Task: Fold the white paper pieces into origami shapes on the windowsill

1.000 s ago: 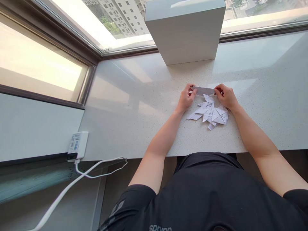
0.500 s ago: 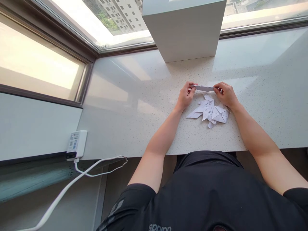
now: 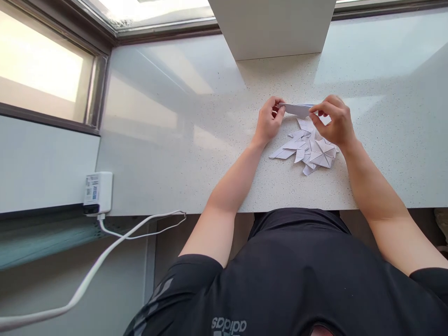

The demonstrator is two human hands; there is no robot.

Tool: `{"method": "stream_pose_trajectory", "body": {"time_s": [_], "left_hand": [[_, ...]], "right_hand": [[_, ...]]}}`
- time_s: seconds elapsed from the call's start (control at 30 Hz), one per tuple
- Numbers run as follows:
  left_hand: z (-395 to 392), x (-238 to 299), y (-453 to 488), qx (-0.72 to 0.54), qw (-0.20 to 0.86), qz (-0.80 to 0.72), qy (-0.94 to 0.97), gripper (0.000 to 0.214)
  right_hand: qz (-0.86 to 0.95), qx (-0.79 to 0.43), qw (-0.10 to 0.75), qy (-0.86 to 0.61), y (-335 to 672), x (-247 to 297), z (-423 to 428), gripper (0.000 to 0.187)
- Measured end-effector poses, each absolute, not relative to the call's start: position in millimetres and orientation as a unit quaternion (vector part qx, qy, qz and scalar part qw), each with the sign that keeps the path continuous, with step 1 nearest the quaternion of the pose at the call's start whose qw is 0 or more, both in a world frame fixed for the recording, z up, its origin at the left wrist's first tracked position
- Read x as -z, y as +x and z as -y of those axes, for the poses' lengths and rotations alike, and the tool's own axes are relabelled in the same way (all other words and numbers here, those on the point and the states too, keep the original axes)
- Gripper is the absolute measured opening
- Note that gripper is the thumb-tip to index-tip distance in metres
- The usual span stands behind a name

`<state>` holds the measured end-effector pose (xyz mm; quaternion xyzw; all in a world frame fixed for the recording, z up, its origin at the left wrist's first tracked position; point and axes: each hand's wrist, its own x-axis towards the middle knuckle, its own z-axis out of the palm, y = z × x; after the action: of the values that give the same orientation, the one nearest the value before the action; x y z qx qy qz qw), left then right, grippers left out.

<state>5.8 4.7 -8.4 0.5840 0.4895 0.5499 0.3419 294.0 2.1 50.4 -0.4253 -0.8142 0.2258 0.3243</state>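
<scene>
Between my two hands a folded strip of white paper (image 3: pixel 296 109) is held up just above the counter. My left hand (image 3: pixel 270 119) pinches its left end between thumb and fingers. At the right end, my right hand (image 3: pixel 334 119) is closed with thumb and forefinger on the paper's edge, where the layers look slightly parted. Below the strip lies a loose pile of folded white paper pieces (image 3: pixel 297 145). On the pile's right side sits a flat, many-sided folded paper piece (image 3: pixel 323 153) with creases meeting at its middle.
A large white box (image 3: pixel 276 32) stands on the speckled white counter (image 3: pixel 168 154) by the window. At the left front edge is a white power bank (image 3: pixel 103 192), with a white cable (image 3: pixel 94 275) looping off the counter. A dark window frame (image 3: pixel 164 35) runs along the back.
The view has tipped downward, so the counter sits higher in it. My right hand has lifted and turned at the strip's right end; my left hand keeps its pinch.
</scene>
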Motion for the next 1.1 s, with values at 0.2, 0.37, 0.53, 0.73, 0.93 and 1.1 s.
{"method": "stream_pose_trajectory", "body": {"time_s": [0.2, 0.37, 0.53, 0.73, 0.93, 1.1], "left_hand": [[-5.2, 8.2, 5.1, -0.557, 0.369, -0.478, 0.570, 0.033], [-9.4, 15.3, 2.0, -0.552, 0.332, -0.480, 0.595, 0.043], [-12.5, 21.8, 0.1, -0.545, 0.283, -0.483, 0.624, 0.052], [-13.1, 22.3, -1.9, -0.547, 0.294, -0.474, 0.625, 0.044], [-14.6, 18.9, -7.3, -0.511, 0.294, -0.481, 0.649, 0.049], [-15.1, 20.9, -8.7, -0.516, 0.293, -0.455, 0.664, 0.063]], "right_hand": [[0.868, -0.281, 0.201, -0.358, 272.7, -52.5, 16.6, 0.036], [0.868, -0.294, 0.181, -0.356, 273.0, -51.3, 16.0, 0.032], [0.851, -0.329, 0.190, -0.363, 273.7, -56.5, 15.9, 0.033], [0.822, -0.361, 0.221, -0.381, 275.8, -63.0, 13.4, 0.034], [0.759, -0.415, 0.289, -0.410, 287.4, -55.3, 0.5, 0.048], [0.697, -0.433, 0.380, -0.426, 293.0, -44.5, -15.8, 0.069]]}}
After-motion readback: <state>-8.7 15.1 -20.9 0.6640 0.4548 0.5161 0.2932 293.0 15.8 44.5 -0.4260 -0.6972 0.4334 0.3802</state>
